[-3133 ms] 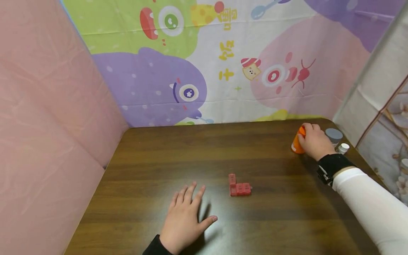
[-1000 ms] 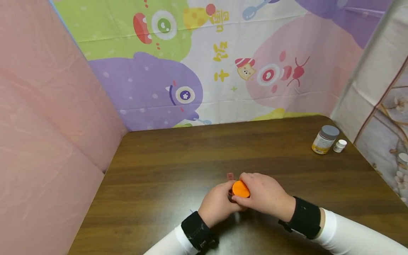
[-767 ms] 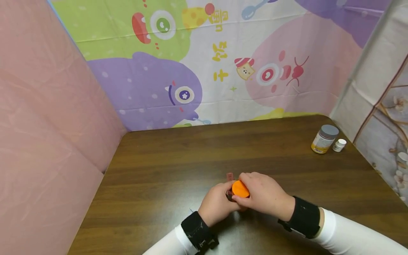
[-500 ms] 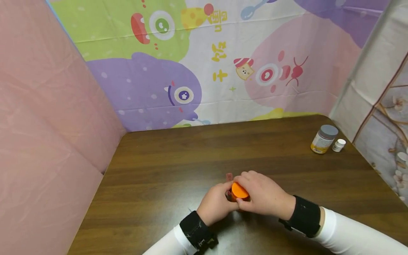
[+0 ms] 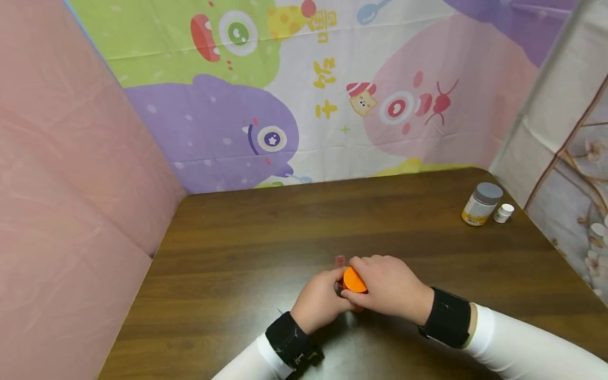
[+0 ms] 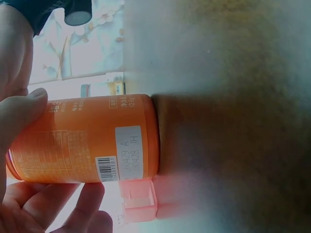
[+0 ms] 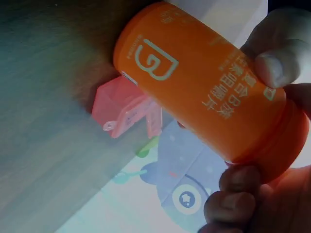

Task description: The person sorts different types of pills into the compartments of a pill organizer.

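Both hands are on an orange supplement bottle (image 6: pixel 82 141) with white print, in the middle of the table. My left hand (image 5: pixel 317 302) grips its body from the left, thumb on the near side and fingers round the far side. My right hand (image 5: pixel 391 287) holds the bottle's orange cap (image 5: pixel 354 279) with thumb and fingers at its rim. In the left wrist view the bottle's base is close over the tabletop. Just behind it lies a small pink translucent pill box (image 7: pixel 121 104); one raised lid (image 5: pixel 340 261) shows past the hands, the rest is mostly hidden.
A white and yellow jar (image 5: pixel 481 205) with a grey lid stands at the back right of the brown wooden table (image 5: pixel 247 227). Beside it is a small white bottle (image 5: pixel 504 213). Printed cloths (image 5: pixel 332 89) hang behind and at the sides.
My right hand has brought the orange bottle from the back right to the middle. The left hand, earlier spread and free, now grips its body. Over the last second the hands shift only slightly.
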Motion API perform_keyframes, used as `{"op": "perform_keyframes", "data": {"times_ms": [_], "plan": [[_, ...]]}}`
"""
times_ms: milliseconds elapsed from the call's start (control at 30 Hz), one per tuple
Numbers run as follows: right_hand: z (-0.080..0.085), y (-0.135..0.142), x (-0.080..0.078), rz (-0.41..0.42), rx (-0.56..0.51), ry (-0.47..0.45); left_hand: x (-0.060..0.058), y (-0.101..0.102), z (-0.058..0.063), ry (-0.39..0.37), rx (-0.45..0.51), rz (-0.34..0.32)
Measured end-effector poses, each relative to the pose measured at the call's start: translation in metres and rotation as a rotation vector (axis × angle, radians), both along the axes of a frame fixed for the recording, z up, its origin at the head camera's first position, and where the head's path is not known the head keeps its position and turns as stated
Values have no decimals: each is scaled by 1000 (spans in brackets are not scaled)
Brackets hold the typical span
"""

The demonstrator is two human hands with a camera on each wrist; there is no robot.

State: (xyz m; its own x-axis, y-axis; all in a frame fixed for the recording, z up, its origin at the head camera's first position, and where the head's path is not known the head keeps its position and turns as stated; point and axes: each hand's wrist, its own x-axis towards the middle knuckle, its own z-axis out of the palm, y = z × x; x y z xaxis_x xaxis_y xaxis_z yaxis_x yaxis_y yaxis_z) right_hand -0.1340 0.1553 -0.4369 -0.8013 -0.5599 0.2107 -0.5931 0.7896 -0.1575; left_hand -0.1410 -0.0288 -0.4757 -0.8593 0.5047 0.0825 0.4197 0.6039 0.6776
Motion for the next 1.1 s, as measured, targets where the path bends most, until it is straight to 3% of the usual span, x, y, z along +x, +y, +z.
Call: {"op": "perform_keyframes", "data": {"times_ms": [200, 300, 367, 567, 667, 900, 967, 1100], "plan": [[1, 4, -5, 185, -4, 8, 2, -3, 0, 12, -11, 5], [2, 5, -4, 236, -27, -1, 4, -4, 0, -6, -4, 8], [2, 3, -3, 207, -36, 5, 4, -5, 0, -4, -9, 5], [7, -4, -2, -1, 9, 5, 1, -3, 4, -36, -8, 0], [9, -2, -3, 24, -21, 1, 0, -2, 4, -8, -9, -2], [9, 6, -5, 213, -95, -2, 1, -3, 1, 33, -16, -7], [9, 5, -5, 192, -91, 11, 1, -3, 1, 30, -17, -8], [8, 0, -4, 57, -52, -6, 1, -2, 3, -4, -11, -4]]}}
